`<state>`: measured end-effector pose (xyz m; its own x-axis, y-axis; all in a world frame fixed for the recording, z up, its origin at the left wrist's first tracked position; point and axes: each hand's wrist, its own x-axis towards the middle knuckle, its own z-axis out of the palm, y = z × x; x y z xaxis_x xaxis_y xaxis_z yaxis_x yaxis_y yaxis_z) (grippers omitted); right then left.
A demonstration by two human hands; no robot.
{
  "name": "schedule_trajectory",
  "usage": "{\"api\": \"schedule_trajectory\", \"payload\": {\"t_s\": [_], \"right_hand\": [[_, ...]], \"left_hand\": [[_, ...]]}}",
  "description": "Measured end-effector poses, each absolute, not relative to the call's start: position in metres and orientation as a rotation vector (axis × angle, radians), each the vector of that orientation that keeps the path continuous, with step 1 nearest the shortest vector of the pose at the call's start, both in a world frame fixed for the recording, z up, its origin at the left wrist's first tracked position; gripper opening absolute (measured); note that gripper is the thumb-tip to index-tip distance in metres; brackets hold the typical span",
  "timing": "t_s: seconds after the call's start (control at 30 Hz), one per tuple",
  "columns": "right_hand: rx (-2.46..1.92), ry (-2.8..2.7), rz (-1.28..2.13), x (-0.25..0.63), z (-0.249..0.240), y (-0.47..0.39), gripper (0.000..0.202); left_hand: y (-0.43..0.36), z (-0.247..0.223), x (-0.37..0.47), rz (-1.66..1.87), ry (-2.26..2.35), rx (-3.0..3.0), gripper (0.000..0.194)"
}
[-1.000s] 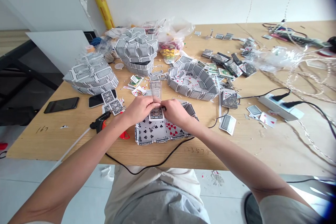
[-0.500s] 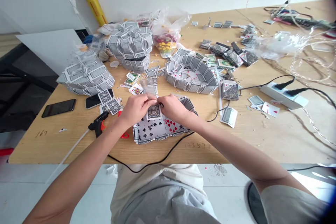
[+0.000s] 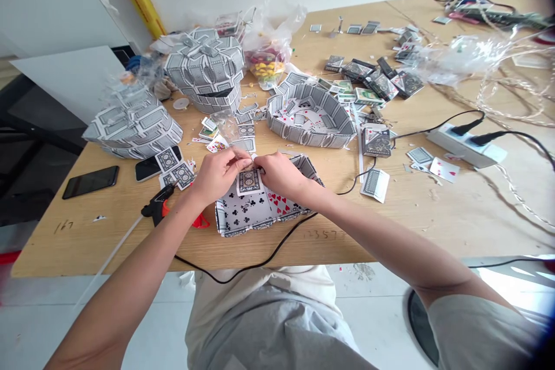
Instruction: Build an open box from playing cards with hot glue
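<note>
I have both hands at the far side of the open, shallow tray of black-and-white patterned card walls [image 3: 260, 226], which sits right in front of me, its floor lined with club and heart cards. My left hand [image 3: 221, 173] is narrowed to a pinch, thumb and fingertips together, and seems to have the near end of a thin, clear plastic film [image 3: 229, 127] that leans away beyond the tray. My right hand [image 3: 277, 173] is curled in close beside it, fingers bent; I can't tell what, if anything, it holds. A playing card with a dark ornate back [image 3: 249, 182] lies over the tray's club side, just under my fingertips. I'd judge this a fine, two-handed stage, done at the fingertips; the next move calls for a light, steady pinch that doesn't crease the card or press on the tray wall. Left of the tray lies a black-and-orange glue gun [image 3: 152, 208], with a black cord [image 3: 243, 272] looping along the tray's near side. Beyond the tray, to its right, stands an open, pointed box of grey patterned cards [image 3: 310, 138].
</note>
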<state>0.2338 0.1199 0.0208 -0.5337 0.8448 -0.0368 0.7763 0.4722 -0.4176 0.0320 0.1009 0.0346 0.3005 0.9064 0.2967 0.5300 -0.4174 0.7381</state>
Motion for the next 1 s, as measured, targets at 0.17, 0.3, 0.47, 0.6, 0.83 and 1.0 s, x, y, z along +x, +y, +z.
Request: {"api": "schedule_trajectory", "payload": {"t_s": [0.17, 0.3, 0.47, 0.6, 0.83, 1.0], "right_hand": [[-1.303, -2.481, 0.657, 0.244, 0.026, 0.115, 0.037], [-1.345, -2.411, 0.608, 0.248, 0.027, 0.108, 0.039], [-1.397, -2.391, 0.558, 0.244, 0.023, 0.105, 0.034], [-1.395, -2.426, 0.564, 0.243, 0.022, 0.107, 0.029], [-1.387, -2.456, 0.562, 0.242, 0.022, 0.108, 0.03], [-1.364, -2.457, 0.564, 0.242, 0.021, 0.108, 0.033]], "left_hand": [[0.1, 0.037, 0.034, 0.959, 1.312, 2.008, 0.016], [0.099, 0.038, 0.034, 0.945, 1.297, 2.0, 0.018], [0.095, 0.027, 0.033, 1.063, 1.325, 1.964, 0.019], [0.094, 0.019, 0.031, 1.15, 1.28, 1.719, 0.023], [0.098, 0.048, 0.017, 1.335, 1.237, 1.625, 0.026], [0.095, 0.041, 0.01, 1.12, 1.239, 1.836, 0.023]]}}
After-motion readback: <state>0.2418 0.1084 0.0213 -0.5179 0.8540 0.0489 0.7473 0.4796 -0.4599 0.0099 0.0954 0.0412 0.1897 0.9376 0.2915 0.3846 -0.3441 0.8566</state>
